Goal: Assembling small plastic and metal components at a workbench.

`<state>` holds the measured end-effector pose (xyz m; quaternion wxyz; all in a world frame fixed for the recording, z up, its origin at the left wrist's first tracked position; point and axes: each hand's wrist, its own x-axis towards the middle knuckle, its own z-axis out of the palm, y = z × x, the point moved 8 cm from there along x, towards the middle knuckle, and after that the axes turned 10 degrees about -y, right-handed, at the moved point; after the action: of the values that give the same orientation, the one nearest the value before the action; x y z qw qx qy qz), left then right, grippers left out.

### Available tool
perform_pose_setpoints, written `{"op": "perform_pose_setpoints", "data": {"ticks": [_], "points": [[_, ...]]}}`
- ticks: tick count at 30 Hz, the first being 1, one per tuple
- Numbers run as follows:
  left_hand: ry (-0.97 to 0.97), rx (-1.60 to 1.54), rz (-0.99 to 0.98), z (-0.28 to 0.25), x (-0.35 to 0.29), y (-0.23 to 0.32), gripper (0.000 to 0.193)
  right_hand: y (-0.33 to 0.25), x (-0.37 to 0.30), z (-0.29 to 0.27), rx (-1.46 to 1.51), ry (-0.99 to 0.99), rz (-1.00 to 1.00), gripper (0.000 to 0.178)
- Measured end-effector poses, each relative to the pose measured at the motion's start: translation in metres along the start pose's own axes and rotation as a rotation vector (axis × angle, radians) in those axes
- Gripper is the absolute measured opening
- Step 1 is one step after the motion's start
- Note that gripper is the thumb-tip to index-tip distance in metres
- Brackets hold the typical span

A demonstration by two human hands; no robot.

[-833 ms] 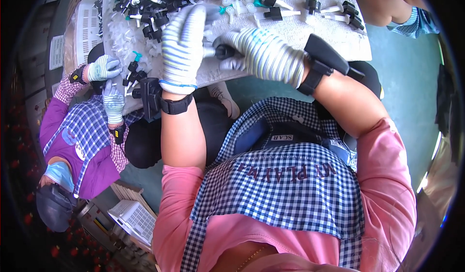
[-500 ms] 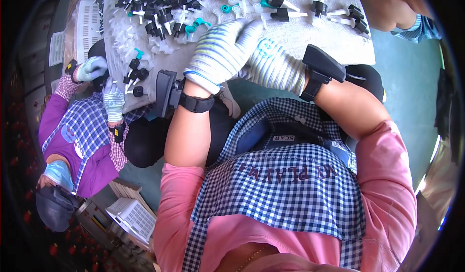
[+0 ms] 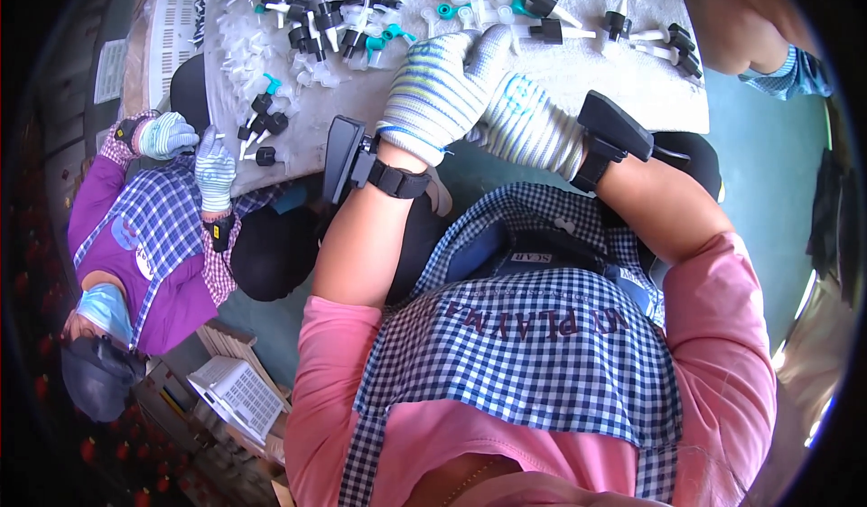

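Note:
My left hand (image 3: 432, 96) and my right hand (image 3: 535, 126), both in striped knit gloves, meet at the near edge of the white-topped table (image 3: 650, 101). Their fingers are curled in and pressed together. Whatever lies between them is hidden behind the gloves. Just beyond the fingertips lies a black pump head with a white tube (image 3: 562, 31). Farther right is another black pump head (image 3: 617, 25), beside a small cluster of them (image 3: 684, 45). To the left spreads a pile of black pump parts (image 3: 312, 15), mixed with teal pieces (image 3: 395, 33) and translucent plastic pieces (image 3: 237, 60).
At the left a co-worker in a purple top (image 3: 185, 290) sits by the table, gloved hands (image 3: 214, 173) near its edge. Another person's bent arm (image 3: 745, 28) shows at the far right. A white slatted crate (image 3: 239, 399) stands on the floor at lower left.
The whole view has shifted, so table and parts appear farther right. My hands stay together with fingers closed; my left forearm leans more to the right.

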<state>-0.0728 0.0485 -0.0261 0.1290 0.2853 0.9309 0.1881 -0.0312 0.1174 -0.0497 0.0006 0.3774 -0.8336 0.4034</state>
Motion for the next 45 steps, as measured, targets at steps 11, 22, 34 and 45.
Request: {"op": "perform_pose_setpoints", "data": {"ticks": [11, 22, 34, 45], "points": [[0.355, -0.63, -0.054, -0.027, -0.005, -0.042, 0.044, -0.005, 0.024, -0.021, 0.163, -0.084, 0.007, 0.028], [0.685, 0.473, 0.522, -0.02, 0.036, 0.052, 0.065, 0.057, 0.0, -0.174, -0.3, 0.349, 0.403, 0.028], [0.323, 0.273, 0.147, -0.019, 0.041, 0.033, 0.033, 0.079, -0.007, -0.136, -0.053, 0.044, 0.725, 0.036], [0.264, -0.722, -0.138, 0.004, 0.03, -0.031, 0.029, 0.092, 0.004, -0.094, 0.678, 0.12, 0.688, 0.03]]}}
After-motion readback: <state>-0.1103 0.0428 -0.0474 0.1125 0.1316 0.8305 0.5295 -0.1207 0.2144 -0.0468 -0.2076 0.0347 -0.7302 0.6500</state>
